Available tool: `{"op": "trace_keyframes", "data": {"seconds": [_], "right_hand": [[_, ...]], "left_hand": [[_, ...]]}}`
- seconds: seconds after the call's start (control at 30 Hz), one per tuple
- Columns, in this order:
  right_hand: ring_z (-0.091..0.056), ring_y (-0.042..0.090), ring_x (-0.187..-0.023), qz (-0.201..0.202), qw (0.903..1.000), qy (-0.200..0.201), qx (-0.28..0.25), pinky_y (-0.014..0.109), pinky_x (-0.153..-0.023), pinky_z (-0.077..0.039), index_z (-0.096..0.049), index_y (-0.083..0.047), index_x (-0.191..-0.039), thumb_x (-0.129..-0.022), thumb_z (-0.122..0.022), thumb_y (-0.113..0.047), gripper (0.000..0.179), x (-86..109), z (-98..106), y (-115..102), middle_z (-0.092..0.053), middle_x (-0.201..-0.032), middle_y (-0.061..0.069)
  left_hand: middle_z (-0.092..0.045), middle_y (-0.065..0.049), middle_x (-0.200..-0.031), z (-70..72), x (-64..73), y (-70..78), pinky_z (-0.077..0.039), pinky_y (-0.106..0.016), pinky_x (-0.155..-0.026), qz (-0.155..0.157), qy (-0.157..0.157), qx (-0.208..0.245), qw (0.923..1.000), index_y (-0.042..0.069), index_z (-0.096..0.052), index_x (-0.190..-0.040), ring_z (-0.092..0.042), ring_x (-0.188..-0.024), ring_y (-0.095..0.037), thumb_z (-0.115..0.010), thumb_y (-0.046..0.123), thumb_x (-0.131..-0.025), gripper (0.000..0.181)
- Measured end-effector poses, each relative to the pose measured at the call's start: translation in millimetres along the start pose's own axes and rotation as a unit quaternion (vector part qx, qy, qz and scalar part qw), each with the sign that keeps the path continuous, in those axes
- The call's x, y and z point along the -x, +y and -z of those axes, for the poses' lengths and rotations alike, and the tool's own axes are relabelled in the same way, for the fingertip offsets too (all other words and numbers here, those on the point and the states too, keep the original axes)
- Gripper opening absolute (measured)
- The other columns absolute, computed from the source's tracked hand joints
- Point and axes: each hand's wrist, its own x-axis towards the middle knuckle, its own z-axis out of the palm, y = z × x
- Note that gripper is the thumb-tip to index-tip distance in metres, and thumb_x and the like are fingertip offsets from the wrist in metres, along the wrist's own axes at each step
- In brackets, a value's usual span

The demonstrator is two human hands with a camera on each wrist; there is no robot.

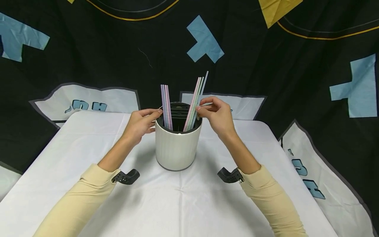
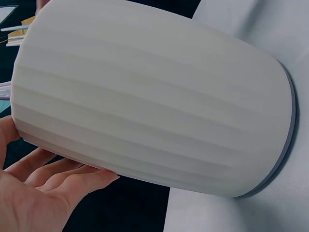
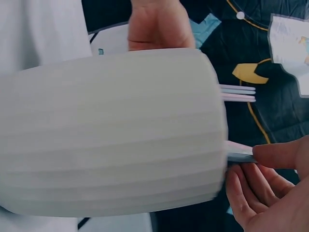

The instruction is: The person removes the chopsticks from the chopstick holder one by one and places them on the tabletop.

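Observation:
A white ribbed cylindrical holder [image 1: 177, 149] with a dark slotted inside stands upright on the table. Several pastel straws [image 1: 166, 107] lean at its left inside, and a second bunch of straws [image 1: 191, 107] tilts right. My left hand [image 1: 139, 125] grips the holder's left rim, thumb at the top edge and fingers along the outer wall [image 2: 145, 101]. At the right rim, my right hand [image 1: 218, 117] pinches a pale blue straw [image 1: 205, 84], whose tip stands higher than the others. The straws' lower ends are hidden inside the holder.
A white cloth covers the table [image 1: 180, 207]. Behind it hangs a black patterned curtain [image 1: 165, 56] with blue and yellow shapes. Dark bands [image 1: 126, 177] are strapped at both wrists over cream sleeves.

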Motion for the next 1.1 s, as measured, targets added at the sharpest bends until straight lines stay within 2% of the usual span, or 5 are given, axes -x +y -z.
{"op": "trace_keyframes", "data": {"seconds": [0.3,0.57,0.83,0.97,1.1], "right_hand": [[-0.075,0.021,-0.084,0.034,0.9911,0.048,-0.12,0.032,-0.079,-0.063,-0.068,-0.003,-0.109,-0.093,-0.072,-0.005,0.016,-14.4,30,-55,-0.075,-0.094,0.007],[-0.075,0.019,-0.081,0.03,0.985,0.092,-0.143,0.029,-0.077,-0.063,-0.069,-0.003,-0.108,-0.092,-0.074,-0.006,0.018,-17.5,75,-80,-0.077,-0.093,0.006],[-0.073,0.011,-0.079,-0.073,0.9925,0.094,-0.028,0.019,-0.074,-0.061,-0.068,-0.007,-0.117,-0.094,-0.074,-0.019,0.027,-17.8,119,-29,-0.075,-0.092,-0.005],[-0.071,0.007,-0.08,-0.127,0.986,0.094,0.052,0.017,-0.076,-0.06,-0.066,-0.007,-0.125,-0.095,-0.072,-0.025,0.035,-16.9,139,15,-0.073,-0.093,-0.012],[-0.07,0.005,-0.077,-0.164,0.9779,0.1,0.083,0.018,-0.074,-0.06,-0.063,0.0,-0.13,-0.096,-0.072,-0.023,0.042,-11.5,155,58,-0.073,-0.09,-0.014]], "left_hand": [[-0.06,-0.015,-0.143,0.0,-1.3,-0.5,-0.055,-0.049,-0.101,-0.016,0.004,0.011,0.9998,0.003,-0.062,-0.136,-0.061,-0.128,-0.036,-0.064,0.032,-0.101,0.046],[-0.061,-0.015,-0.141,-0.2,-2.2,0.2,-0.056,-0.048,-0.098,-0.024,0.006,0.004,0.9997,0.003,-0.064,-0.134,-0.063,-0.125,-0.035,-0.063,0.03,-0.102,0.042],[-0.062,-0.015,-0.14,-0.6,-1.1,-0.9,-0.057,-0.047,-0.097,-0.016,0.012,0.003,0.9998,0.003,-0.064,-0.134,-0.064,-0.124,-0.034,-0.064,0.032,-0.101,0.044],[-0.063,-0.015,-0.139,-1.2,-0.9,-2.1,-0.058,-0.047,-0.096,-0.014,0.015,0.001,0.9998,0.004,-0.064,-0.134,-0.064,-0.123,-0.034,-0.064,0.032,-0.101,0.044],[-0.063,-0.014,-0.139,-1.6,0.0,-2.9,-0.058,-0.047,-0.096,-0.014,0.015,-0.004,0.9998,0.005,-0.064,-0.134,-0.064,-0.124,-0.034,-0.063,0.033,-0.101,0.043]]}}
